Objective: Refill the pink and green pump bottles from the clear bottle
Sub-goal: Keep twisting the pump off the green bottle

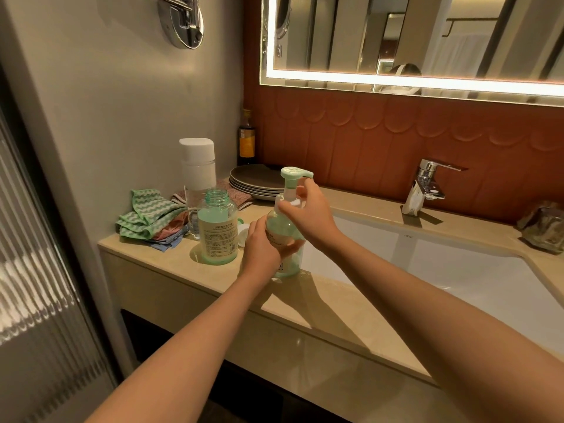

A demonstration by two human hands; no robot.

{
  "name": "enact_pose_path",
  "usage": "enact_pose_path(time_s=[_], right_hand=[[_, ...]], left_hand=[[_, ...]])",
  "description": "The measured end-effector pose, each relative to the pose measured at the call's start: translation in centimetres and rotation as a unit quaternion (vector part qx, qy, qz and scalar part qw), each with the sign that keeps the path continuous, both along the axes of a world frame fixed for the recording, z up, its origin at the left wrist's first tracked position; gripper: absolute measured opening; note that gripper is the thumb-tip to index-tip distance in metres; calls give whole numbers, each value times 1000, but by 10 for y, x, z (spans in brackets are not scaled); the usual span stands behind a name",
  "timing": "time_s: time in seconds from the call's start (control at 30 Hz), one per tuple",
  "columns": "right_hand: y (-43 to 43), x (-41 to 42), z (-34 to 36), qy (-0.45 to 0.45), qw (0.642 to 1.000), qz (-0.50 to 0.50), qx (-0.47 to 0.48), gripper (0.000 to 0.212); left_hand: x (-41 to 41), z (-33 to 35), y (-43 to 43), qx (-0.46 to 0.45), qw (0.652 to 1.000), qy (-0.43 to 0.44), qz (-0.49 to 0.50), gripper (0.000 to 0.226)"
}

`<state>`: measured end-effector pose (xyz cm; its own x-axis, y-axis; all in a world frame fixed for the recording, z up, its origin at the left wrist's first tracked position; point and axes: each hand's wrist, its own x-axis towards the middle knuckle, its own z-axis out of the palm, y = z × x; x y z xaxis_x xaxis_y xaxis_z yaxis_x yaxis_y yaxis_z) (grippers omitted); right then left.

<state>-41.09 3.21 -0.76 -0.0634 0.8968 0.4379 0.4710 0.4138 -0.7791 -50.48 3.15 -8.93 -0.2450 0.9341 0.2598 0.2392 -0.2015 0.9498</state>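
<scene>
2 hands: both are on the green pump bottle (288, 264), which stands upright on the counter (320, 300) at the front left corner of the basin (457, 270).
Left hand (262, 248): wrapped round the bottle's body from the left side, holding it steady against the counter.
Right hand (308, 212): fingers and thumb curled narrowly round the white collar (285, 198), just under the pump head (294, 174).
Key relation: the bottle's long axis is vertical; the right hand's grip sits at the top of that axis and the left hand's below it, so any turn of the collar goes about that upright line while the lower hand resists.
Step in hand: probably twisting the pump on or off; which way cannot be told.
1 open bottle (217, 230): uncapped, threads bare, pale green liquid inside, standing just left of the left hand, which is the nearer hand to it.
1 clear bottle (197, 169): white-capped, behind the open one, near the wall.
Pink bottle: cannot be made out.
Nearby: folded cloths (146, 218) at far left, stacked plates (253, 181) behind, tap (427, 184) well apart to the right.
Risk: the open bottle stands close enough to be knocked by the left forearm.
</scene>
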Motion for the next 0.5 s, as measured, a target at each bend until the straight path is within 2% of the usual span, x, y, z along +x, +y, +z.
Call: enact_pose_path(time_s=[0.1,0.27,0.37,0.5], right_hand=[[-4,1,1,30,999,43,-11,37],[3,1,-2,-23,999,-22,15,60],[4,3,-3,-20,999,-31,16,54],[0,6,0,1,1000,21,2,43]], left_hand=[[1,0,0,-1,1000,-9,3,65],[1,2,-3,1,999,35,13,76],[1,4,-4,3,999,50,14,77],[1,4,-5,5,999,48,19,73]])
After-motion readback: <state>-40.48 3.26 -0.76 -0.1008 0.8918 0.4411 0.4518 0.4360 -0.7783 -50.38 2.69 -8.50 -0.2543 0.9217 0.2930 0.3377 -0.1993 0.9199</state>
